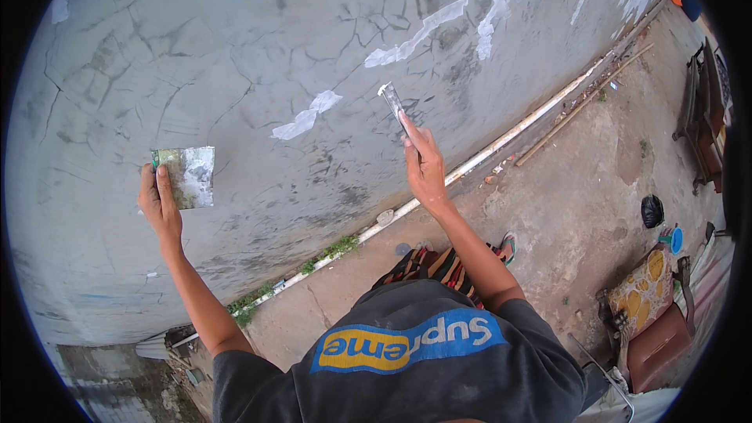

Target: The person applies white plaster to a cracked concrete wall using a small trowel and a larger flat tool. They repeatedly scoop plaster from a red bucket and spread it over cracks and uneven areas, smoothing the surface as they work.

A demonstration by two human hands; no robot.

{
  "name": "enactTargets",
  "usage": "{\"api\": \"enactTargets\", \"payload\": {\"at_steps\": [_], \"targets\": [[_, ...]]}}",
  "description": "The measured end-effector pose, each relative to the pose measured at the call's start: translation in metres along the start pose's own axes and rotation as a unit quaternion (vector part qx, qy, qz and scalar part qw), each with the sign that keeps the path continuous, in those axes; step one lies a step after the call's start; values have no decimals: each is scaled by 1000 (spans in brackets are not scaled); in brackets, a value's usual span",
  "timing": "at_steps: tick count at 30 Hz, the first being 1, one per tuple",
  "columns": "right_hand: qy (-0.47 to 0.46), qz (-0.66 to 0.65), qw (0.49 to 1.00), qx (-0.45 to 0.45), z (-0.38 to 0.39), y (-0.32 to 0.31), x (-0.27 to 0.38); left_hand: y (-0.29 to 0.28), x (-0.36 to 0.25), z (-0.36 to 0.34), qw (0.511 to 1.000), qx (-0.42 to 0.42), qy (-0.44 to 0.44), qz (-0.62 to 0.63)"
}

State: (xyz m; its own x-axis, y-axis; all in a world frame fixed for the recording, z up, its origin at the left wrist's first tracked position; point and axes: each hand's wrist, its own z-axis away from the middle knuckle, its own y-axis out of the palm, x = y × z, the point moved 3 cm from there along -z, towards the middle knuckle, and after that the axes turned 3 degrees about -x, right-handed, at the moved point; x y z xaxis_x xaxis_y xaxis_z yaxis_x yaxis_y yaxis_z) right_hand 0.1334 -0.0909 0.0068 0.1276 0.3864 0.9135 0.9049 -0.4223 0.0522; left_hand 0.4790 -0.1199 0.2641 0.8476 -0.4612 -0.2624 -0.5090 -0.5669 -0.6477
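Wall (235,55), cracked grey, faces us, patches drying white. Our left hand (159,202) grips a smeared square board (186,177); our right hand (424,166) clenches a putty knife (391,99), blade at a crack. Filling underway; next likely a firm, flat stroke.

We see a dark grey short-sleeved T-shirt (407,360) filling the lower middle of the head view. Across its chest runs a blue slanted band (407,342) with pale and yellow lettering, seen upside down. Just above the T-shirt, loose trousers (427,264) show in stripes of black, orange and red. Beside the trousers, toward the pale pipe along the wall's foot, we make out a sandal (507,247) with a reddish strap. The sleeves end above the elbows, so both forearms are bare, as are the left hand (159,202) and right hand (425,168); we see no gloves, watch or rings.
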Motion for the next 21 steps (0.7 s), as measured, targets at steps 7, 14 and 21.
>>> {"api": "enactTargets", "payload": {"at_steps": [7,14,21], "targets": [[-98,149,980,-91,-24,48,-10,6,54,-15,985,52,-58,157],[-145,182,963,-134,-42,55,-22,4,67,-13,975,68,-85,193],[-169,247,942,-150,-44,58,-22,1,69,-14,976,96,-85,175]]}}
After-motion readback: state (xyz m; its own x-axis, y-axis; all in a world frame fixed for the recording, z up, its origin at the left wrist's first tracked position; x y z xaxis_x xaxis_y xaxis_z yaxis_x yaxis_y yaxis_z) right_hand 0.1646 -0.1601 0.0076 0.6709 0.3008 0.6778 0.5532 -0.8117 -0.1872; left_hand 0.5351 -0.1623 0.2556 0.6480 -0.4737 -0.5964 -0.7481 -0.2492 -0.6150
